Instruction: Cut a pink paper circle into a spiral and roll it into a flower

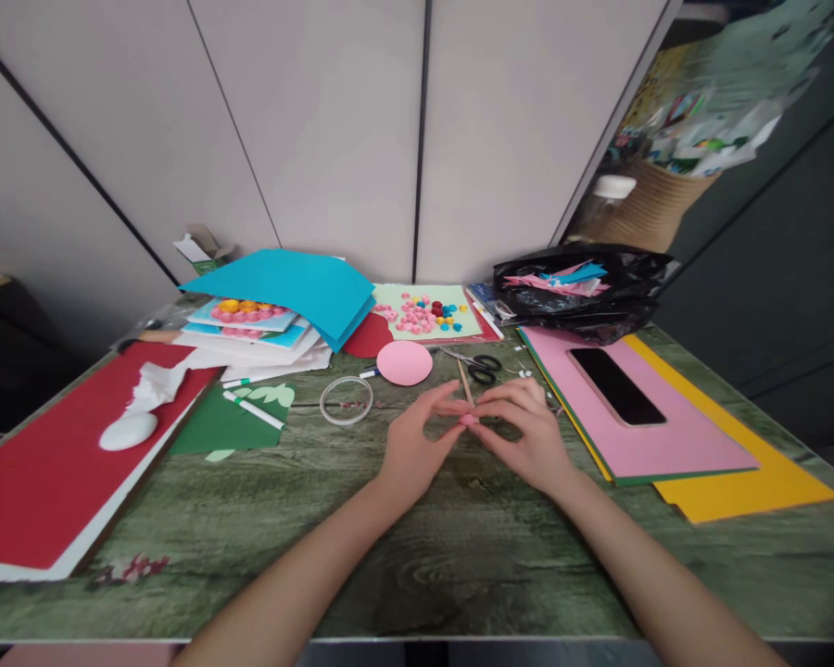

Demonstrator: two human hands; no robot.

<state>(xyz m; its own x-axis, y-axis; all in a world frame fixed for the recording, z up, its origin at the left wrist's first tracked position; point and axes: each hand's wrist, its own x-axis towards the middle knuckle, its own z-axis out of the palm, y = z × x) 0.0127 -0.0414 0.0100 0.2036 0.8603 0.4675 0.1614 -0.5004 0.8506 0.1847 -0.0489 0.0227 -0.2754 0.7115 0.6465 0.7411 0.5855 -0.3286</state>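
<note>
My left hand (417,443) and my right hand (524,434) meet over the middle of the green wood-grain table (417,547). Both pinch a small pink paper roll (468,420) between their fingertips. A thin wooden stick (465,382) rises from the roll and rests against my right hand's fingers. Just behind the hands lie a pink paper circle (404,362), black-handled scissors (483,367) and a clear tape ring (346,400).
A red sheet (48,472) with a white oval object (128,431) and crumpled tissue lies left. Blue paper (298,283) tops a stack behind. A tray of rolled paper pieces (427,313) sits centre back. Pink and yellow sheets (737,472) with a phone (615,384) lie right, beside a black bag (584,287).
</note>
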